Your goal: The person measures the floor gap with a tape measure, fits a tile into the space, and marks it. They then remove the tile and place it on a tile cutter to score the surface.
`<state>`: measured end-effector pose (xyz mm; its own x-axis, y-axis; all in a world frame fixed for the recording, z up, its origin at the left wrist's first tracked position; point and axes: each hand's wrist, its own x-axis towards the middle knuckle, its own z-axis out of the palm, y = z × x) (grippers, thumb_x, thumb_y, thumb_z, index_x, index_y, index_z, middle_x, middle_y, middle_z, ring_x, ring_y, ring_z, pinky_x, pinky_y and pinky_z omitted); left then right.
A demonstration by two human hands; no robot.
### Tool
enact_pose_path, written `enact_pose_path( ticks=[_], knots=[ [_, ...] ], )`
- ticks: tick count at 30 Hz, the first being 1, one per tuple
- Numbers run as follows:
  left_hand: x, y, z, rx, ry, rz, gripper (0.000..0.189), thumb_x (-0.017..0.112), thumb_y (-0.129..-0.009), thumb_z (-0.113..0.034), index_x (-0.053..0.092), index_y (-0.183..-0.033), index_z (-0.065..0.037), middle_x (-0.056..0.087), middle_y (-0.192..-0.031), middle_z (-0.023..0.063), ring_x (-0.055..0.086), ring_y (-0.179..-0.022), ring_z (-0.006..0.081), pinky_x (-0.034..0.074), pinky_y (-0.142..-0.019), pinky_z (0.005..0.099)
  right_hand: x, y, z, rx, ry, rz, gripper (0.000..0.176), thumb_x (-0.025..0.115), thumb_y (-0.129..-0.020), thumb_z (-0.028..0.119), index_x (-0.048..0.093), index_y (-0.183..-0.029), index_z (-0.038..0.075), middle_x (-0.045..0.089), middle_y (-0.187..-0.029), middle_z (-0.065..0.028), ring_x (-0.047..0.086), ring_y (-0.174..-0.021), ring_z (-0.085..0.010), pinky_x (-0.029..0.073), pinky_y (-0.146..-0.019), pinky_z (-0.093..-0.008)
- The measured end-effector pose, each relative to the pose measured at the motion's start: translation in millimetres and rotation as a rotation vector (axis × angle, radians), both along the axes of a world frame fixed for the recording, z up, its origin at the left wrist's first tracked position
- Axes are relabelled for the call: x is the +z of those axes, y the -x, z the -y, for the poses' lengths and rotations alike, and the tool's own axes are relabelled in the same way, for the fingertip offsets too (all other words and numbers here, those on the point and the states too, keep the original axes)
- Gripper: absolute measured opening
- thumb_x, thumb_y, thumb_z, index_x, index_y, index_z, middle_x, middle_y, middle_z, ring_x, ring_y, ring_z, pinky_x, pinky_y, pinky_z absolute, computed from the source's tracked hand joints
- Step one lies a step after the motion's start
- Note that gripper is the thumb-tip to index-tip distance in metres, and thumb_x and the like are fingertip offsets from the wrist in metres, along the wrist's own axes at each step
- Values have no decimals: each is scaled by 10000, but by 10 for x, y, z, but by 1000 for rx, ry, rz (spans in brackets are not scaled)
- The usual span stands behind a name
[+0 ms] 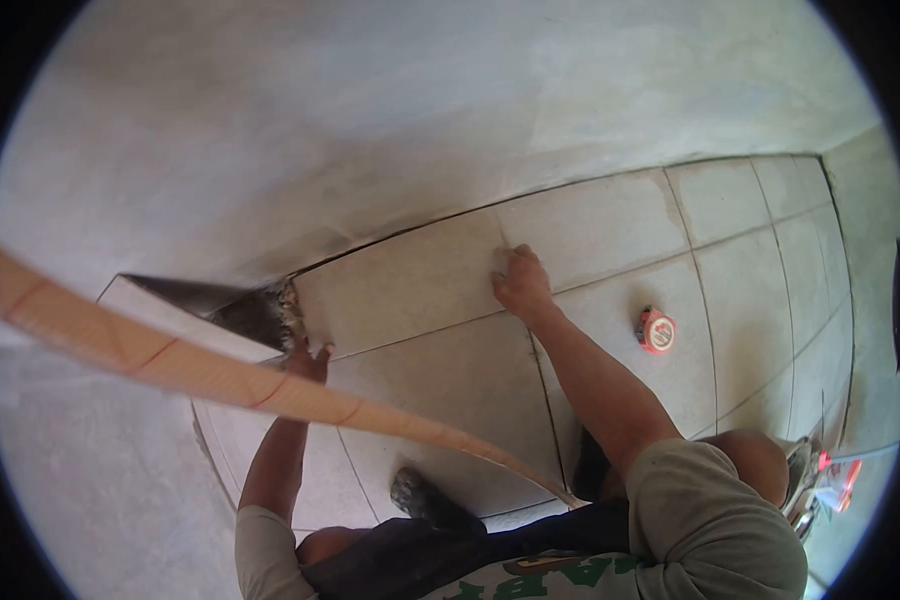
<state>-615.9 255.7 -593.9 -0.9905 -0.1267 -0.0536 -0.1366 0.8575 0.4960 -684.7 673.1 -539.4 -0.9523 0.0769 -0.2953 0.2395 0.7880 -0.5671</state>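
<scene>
My right hand rests over the joint between two pale floor tiles, near the wall. Its fingers are curled together, and whatever may be in them is too small to make out. My left hand touches the left edge of a large tile, thumb and fingers apart. A tan band with red lines crosses close in front of the camera and covers part of that hand's wrist. Beside the left hand lies a gap with rough, dark mortar showing.
A red tape measure sits on a tile to the right. A plastered wall runs along the far side. Left of the gap is a pale tile-like piece. Tools lie at lower right, partly behind my knee.
</scene>
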Motion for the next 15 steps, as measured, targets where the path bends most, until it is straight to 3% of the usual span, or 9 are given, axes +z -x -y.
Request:
enact_pose_path(
  ticks=[3,4,5,7,10,12,15],
  knots=[
    [35,-205,5,-204,-160,-163,587,703,-789,-275,447,-1250,-20,627,-1045,227,610,-979,384,480,-838,442,-8,-122,131,127,-122,23,506,628,-825,241,473,-1279,79,377,-1330,-177,370,-1242,-342,381,-1015,-400],
    [-463,-269,269,-67,-64,-31,675,710,-786,-288,367,-1315,-46,622,-1072,227,590,-1012,403,480,-851,452,-36,-176,177,163,-116,4,506,628,-825,241,473,-1279,79,377,-1330,-177,370,-1242,-342,381,-1015,-400],
    [-135,-273,167,-85,85,191,675,710,-788,-297,373,-1322,-60,614,-1089,234,590,-1015,404,480,-855,447,-82,-235,205,168,-154,-5,566,645,-821,264,434,-1319,97,326,-1366,-187,333,-1269,-355,355,-1040,-404],
    [5,-246,44,-49,159,168,698,714,-786,-308,363,-1330,-47,590,-1129,254,567,-1065,397,448,-907,442,-101,-319,304,183,-210,-45,630,662,-816,288,395,-1359,115,276,-1402,-197,296,-1295,-367,328,-1064,-407],
    [352,-243,-153,7,61,174,708,706,-795,-305,349,-1341,-29,562,-1181,257,530,-1129,386,401,-968,437,-46,-440,359,247,-297,-35,737,690,-802,334,330,-1415,144,172,-1465,-216,201,-1355,-396,261,-1107,-429],
    [493,-214,-205,26,68,216,700,695,-806,-304,346,-1342,-20,559,-1189,251,521,-1140,380,392,-975,436,-6,-485,429,295,-321,6,796,705,-792,366,293,-1441,160,107,-1495,-233,112,-1391,-414,208,-1126,-452],
    [492,-202,-157,31,98,269,688,673,-825,-308,341,-1347,-8,562,-1184,246,523,-1130,378,391,-974,431,-42,-474,448,307,-312,33,821,708,-787,377,276,-1450,160,79,-1502,-244,90,-1396,-420,188,-1130,-465]
  ],
)
